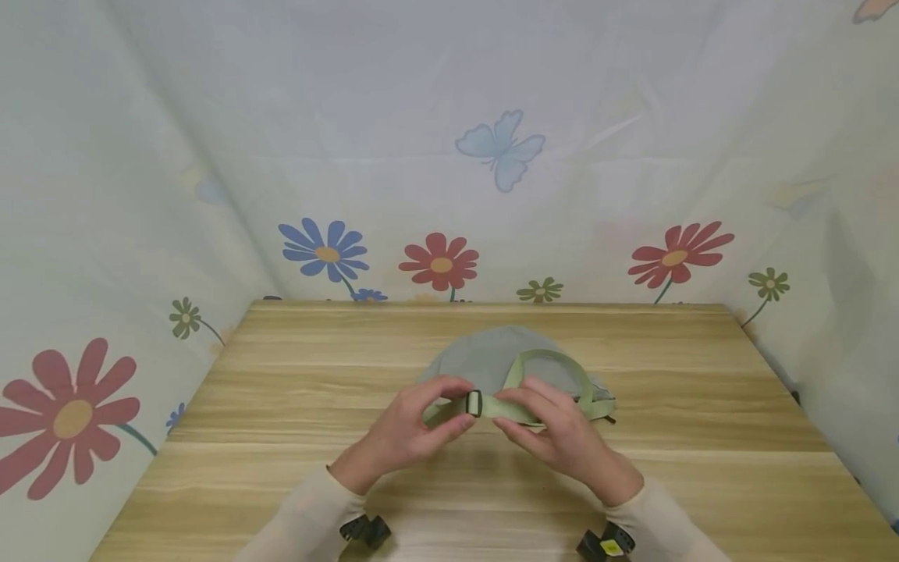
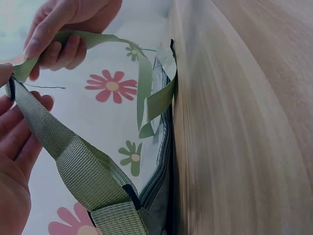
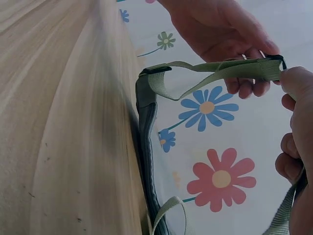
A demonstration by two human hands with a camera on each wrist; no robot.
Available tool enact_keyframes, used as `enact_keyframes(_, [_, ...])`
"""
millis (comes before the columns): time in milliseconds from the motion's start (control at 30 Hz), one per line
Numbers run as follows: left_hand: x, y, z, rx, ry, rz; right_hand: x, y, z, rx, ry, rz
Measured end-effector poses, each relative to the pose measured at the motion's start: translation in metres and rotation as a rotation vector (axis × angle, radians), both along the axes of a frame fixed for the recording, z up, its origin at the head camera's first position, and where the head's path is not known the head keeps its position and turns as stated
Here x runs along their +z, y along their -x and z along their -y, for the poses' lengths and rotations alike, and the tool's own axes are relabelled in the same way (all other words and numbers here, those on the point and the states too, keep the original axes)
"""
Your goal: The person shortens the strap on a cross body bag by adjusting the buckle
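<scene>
A grey half-round bag (image 1: 485, 355) with a zipper (image 2: 159, 178) lies on the wooden table. Its light green webbing strap (image 1: 516, 410) is lifted off the front side and stretched between both hands. My left hand (image 1: 414, 425) pinches the strap at a small black slider buckle (image 1: 474, 403), thumb below and forefinger above. Close by on the right, my right hand (image 1: 558, 429) pinches the webbing between thumb and fingers. Another stretch of strap (image 1: 555, 355) loops loosely over the bag's right part. In the right wrist view, the webbing (image 3: 195, 73) runs doubled toward the buckle.
The wooden tabletop (image 1: 295, 367) spreads around the bag on all sides. Behind it and at the sides hangs a pale cloth (image 1: 379, 117) printed with flowers and a butterfly. A dark device (image 1: 365, 531) is worn on each wrist.
</scene>
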State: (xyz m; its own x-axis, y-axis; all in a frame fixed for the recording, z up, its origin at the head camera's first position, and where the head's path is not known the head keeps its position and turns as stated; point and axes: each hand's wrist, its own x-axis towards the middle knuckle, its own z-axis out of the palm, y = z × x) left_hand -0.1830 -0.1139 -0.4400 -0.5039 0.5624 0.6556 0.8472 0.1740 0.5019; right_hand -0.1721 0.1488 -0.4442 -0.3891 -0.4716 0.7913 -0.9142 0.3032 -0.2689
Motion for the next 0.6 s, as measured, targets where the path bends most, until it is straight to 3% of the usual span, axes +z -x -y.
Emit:
enact_keyframes(300, [0.004,-0.001,-0.003,0.025,0.056,0.013,0.002,-0.001,0.006,-0.007,-0.023,0.034])
enact_keyframes(600, [0.004,0.001,0.01,0.099,0.006,-0.041,0.001,0.002,-0.006,-0.08,-0.076,0.022])
